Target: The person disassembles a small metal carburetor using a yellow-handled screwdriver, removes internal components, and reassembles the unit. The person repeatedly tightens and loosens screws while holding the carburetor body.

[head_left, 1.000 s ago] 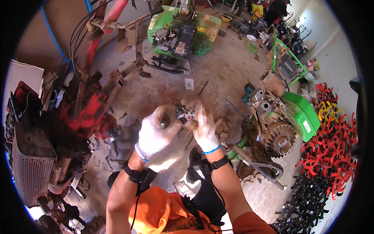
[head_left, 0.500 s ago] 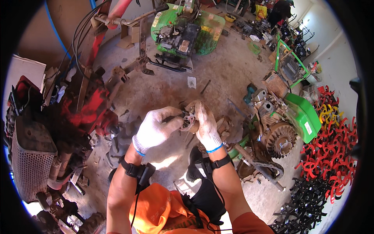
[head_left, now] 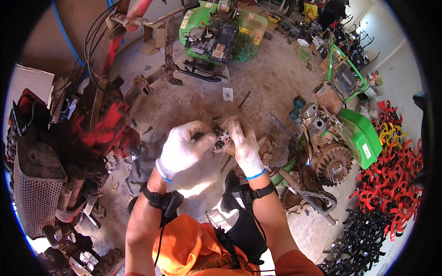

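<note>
In front of me, my right hand (head_left: 245, 146), in a white work glove with a blue cuff edge, wraps round a small metal engine part that looks like a carburetor (head_left: 221, 144). Its flange with a dark oval opening faces up toward me. My left hand (head_left: 183, 148), gloved the same way, is closed in a pinch right beside the flange; what its fingertips hold, if anything, is hidden. Below and right of the hands, a partly stripped engine (head_left: 317, 124) with a finned flywheel (head_left: 332, 164) lies by a green tank (head_left: 360, 138).
A green-fendered tiller (head_left: 214, 39) stands ahead. Dirty red machinery (head_left: 108, 129) and a perforated metal guard (head_left: 39, 198) crowd the left. Red curved blades (head_left: 386, 179) and black ones (head_left: 357, 244) are piled at right. Another person (head_left: 332, 13) is at the far right.
The part has turned slightly, so its flange opening shows more plainly. My left fingertips have drawn back a little from across it. My right hand keeps its hold.
</note>
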### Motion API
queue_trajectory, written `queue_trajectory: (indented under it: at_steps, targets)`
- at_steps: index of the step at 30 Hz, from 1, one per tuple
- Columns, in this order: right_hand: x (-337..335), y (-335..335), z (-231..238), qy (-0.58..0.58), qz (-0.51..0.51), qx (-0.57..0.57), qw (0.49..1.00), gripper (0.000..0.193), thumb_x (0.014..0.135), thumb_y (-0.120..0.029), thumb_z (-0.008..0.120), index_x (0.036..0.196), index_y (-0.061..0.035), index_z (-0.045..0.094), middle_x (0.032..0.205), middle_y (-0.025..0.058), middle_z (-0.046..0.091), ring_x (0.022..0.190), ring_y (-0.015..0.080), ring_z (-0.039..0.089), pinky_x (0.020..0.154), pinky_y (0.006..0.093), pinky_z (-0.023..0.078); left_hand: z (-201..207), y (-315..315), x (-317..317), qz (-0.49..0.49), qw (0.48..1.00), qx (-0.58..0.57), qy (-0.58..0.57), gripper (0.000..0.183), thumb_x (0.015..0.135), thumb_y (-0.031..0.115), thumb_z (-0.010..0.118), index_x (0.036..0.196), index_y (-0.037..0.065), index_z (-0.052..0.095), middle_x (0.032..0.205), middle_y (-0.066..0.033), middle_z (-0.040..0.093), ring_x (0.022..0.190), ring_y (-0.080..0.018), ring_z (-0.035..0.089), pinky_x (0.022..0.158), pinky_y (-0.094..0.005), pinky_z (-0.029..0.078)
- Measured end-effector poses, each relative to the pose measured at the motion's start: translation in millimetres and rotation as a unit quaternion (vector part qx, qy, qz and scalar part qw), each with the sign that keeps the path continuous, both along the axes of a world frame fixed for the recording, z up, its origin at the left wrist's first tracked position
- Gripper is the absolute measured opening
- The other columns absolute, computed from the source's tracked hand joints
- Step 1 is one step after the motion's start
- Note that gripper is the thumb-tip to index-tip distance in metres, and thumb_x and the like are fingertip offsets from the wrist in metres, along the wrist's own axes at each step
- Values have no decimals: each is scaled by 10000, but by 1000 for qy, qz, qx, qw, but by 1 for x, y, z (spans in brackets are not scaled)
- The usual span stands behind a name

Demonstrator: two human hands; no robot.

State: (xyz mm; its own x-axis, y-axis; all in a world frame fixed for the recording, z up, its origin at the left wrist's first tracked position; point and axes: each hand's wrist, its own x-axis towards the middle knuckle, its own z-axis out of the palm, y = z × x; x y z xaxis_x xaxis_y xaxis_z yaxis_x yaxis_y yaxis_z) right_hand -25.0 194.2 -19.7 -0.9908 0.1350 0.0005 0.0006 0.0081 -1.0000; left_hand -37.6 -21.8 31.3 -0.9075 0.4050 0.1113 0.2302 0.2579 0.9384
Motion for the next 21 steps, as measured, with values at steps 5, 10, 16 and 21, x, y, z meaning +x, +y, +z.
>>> queue_trajectory:
  at_steps: [5, 10, 16, 21]
  targets:
    - [9, -8, 9, 30, 20, -31, 999, 221, 1112, -196, 672, 1226, -7, 696, 1071, 46, 724, 958, 122, 660, 851, 295, 563, 4, 6, 0, 31, 997, -69, -5, 339, 972, 266, 730, 1121, -31, 798, 1057, -280, 785, 1014, -415, 779, 919, -448, 597]
    - [14, -11, 15, 89, 18, 2, 996, 143, 1076, -53, 674, 1212, -9, 677, 1068, 38, 708, 933, 115, 652, 833, 285, 571, 4, 4, -1, 29, 993, -105, -33, 375, 991, 287, 715, 1154, -43, 785, 1090, -272, 795, 1051, -390, 783, 954, -448, 588]
    - [12, -16, 6, 197, 20, 59, 978, 135, 1043, -3, 686, 1176, -9, 663, 1140, 57, 703, 926, 124, 661, 842, 293, 577, -10, 6, -10, 16, 989, -39, -142, 366, 1006, 296, 674, 1085, -46, 779, 915, -251, 750, 896, -346, 767, 832, -432, 587]
    - [13, -14, 5, 186, 27, 39, 981, 113, 1068, -33, 671, 1178, -12, 660, 1159, 64, 698, 888, 99, 636, 791, 284, 565, -20, 10, -6, 13, 966, 63, -251, 368, 1094, 289, 639, 1083, -62, 752, 806, -68, 697, 714, -125, 659, 641, -311, 536]
